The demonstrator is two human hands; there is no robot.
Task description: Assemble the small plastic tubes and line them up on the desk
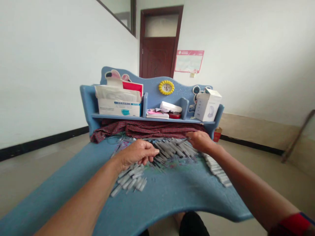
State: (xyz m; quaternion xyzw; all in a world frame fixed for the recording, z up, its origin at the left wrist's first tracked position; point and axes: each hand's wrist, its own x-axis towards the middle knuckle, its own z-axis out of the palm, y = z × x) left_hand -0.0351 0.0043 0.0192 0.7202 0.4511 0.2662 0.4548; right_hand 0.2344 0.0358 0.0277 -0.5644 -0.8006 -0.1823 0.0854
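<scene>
Left hand [137, 154] hangs half-open over loose plastic tubes [130, 180]; right hand [200, 141] pinches a thin tube [183, 141]; a neat row [218, 170] edges the worktop [172, 196].

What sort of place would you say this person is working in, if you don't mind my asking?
It looks like an ordinary room in a home, probably a child's room, rather than a workshop. A child's blue desk has a cartoon-shaped shelf with a small clock, and there is a wooden door behind it.
</scene>
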